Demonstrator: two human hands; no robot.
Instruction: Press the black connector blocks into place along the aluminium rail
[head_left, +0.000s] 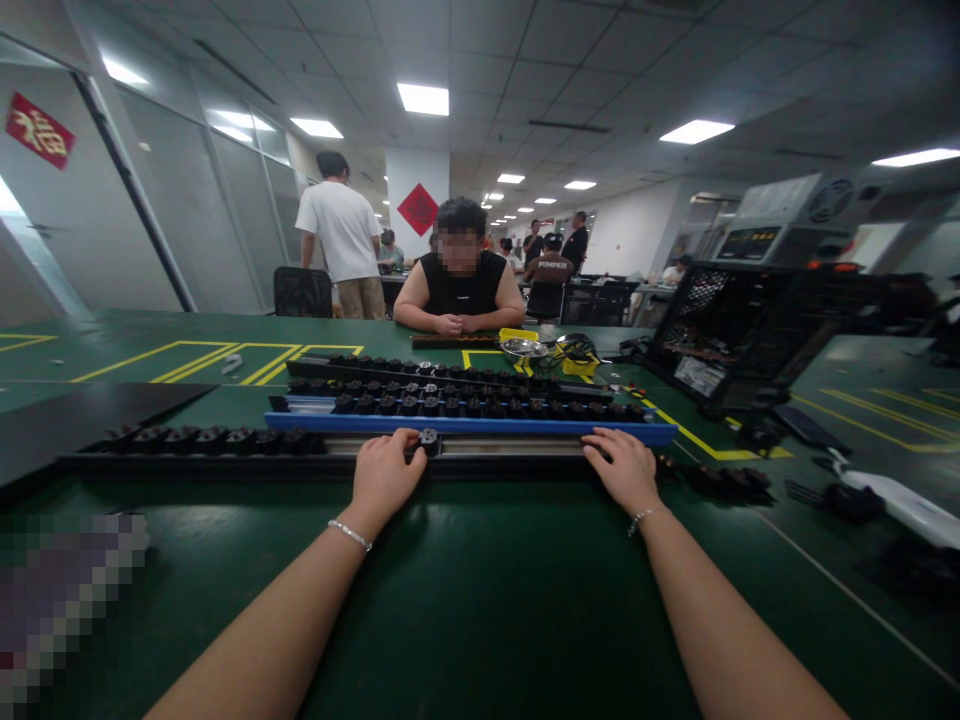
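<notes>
A long black rail (510,446) with a pale metal channel lies across the bench in front of me. My left hand (384,478) is closed at a small black socket module (428,438) in the channel, thumb on the near side and fingers on the far side. Farther right, my right hand (626,470) bends over the same rail, its thumb near one edge and its fingertips at the other. Several black socket modules (214,440) sit in a row at the rail's left end. Just beyond lies a blue rail (480,427).
More rails with socket modules (450,405) lie behind the blue one. Loose black parts (724,483) are right of my right hand. An open computer case (742,330), a metal bowl (523,347) and a yellow tray (579,366) stand farther back. A person (459,275) sits opposite.
</notes>
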